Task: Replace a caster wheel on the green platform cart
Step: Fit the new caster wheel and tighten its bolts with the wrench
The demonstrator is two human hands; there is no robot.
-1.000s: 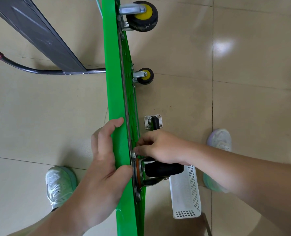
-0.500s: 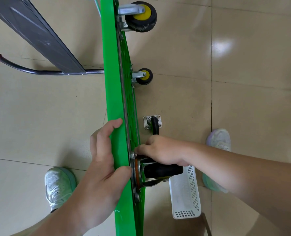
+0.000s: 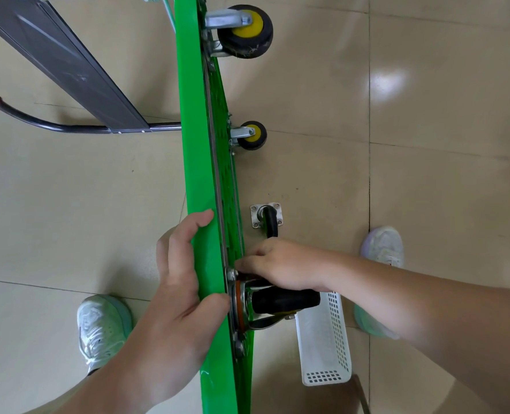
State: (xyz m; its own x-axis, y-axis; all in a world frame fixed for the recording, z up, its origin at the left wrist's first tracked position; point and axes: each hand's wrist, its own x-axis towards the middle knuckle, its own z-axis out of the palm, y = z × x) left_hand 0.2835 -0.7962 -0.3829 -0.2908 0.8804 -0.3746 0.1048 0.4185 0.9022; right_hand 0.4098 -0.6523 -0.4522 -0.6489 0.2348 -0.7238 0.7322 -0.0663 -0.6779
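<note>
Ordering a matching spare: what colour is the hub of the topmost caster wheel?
Yellow hub in a black tyre, best seen in the head view.

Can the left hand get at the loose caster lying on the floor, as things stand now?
Probably not directly: the left hand grips the edge of the green deck, which stands between it and the loose caster.

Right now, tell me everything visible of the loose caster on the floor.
The loose caster lies unmounted on the tan tile floor, right of the upended green cart and apart from it. A square, silvery metal mounting plate with a hole at each corner shows face-on; a black wheel, seemingly rubber, overlaps it. The wheel's near end runs behind the right hand, so contact there cannot be told.
</note>
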